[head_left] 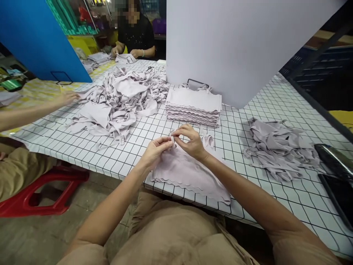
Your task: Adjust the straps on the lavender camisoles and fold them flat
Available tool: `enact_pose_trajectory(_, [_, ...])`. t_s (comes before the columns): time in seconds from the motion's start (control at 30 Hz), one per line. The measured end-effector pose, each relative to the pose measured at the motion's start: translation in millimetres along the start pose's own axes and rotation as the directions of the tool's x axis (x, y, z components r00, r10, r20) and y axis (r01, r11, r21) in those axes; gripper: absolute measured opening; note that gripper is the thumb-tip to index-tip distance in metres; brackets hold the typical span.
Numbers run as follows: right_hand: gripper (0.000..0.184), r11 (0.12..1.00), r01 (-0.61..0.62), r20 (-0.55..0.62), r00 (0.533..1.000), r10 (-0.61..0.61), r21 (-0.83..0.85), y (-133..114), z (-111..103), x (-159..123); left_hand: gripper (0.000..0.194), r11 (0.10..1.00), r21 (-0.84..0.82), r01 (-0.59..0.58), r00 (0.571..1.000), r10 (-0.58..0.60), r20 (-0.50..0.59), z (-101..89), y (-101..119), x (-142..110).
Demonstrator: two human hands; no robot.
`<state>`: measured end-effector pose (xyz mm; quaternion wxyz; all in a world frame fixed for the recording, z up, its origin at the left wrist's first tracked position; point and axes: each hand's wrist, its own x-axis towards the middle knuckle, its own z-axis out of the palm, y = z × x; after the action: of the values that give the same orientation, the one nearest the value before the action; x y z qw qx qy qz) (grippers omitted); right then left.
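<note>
A pale lilac camisole-like garment (pixel 190 171) with a wavy hem lies flat at the table's near edge, its hem toward me. Over its upper left corner, my left hand (pixel 158 149) pinches a thin shoulder strap (pixel 172 140) between thumb and fingers. Close against it, my right hand (pixel 190 141) pinches the same strap, fingertips almost touching those of the left. A second strap (pixel 208 141) lies curled beyond my right hand. Small details at the fingertips are too fine to make out.
A neat stack of folded garments (pixel 193 105) stands beyond my hands, before a white board (pixel 220 48). Loose garments heap at left (pixel 124 92) and right (pixel 278 147). A phone (pixel 336 198) lies far right. A co-worker's hand (pixel 67 98) reaches in from the left; another person (pixel 136 35) sits opposite.
</note>
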<state>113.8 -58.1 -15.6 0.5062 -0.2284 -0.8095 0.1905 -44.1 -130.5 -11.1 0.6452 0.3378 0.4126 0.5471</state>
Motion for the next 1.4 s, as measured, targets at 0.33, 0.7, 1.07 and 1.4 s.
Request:
enact_pose_trajectory(0.33, [0.012, 0.994, -0.106, -0.058, 0.992, 0.108, 0.039, 11.7, 0.8, 1.2, 0.029, 0.996, 0.058, 0.062, 0.998, -0.063, 0.024, -10.4, 5.7, -9.7])
enact_pose_trajectory(0.7, [0.011, 0.962, -0.272, -0.018, 0.962, 0.272, -0.013, 32.3, -13.6, -7.4, 0.033, 0.978, 0.165, 0.128, 0.99, -0.115, -0.082, -25.3, 8.1, -18.7])
enact_pose_trajectory(1.07, [0.012, 0.926, -0.31, 0.37, 0.903, 0.217, 0.214, -5.4, -12.7, -10.6, 0.036, 0.975, 0.199, 0.101, 0.993, -0.111, 0.04, -9.2, 12.3, -12.4])
enact_pose_trajectory(1.4, [0.009, 0.895, -0.411, 0.284, 0.891, 0.354, 0.174, -8.4, -17.7, -14.4, 0.024, 0.897, 0.441, -0.034, 0.999, 0.041, -0.006, -17.8, 0.0, -2.9])
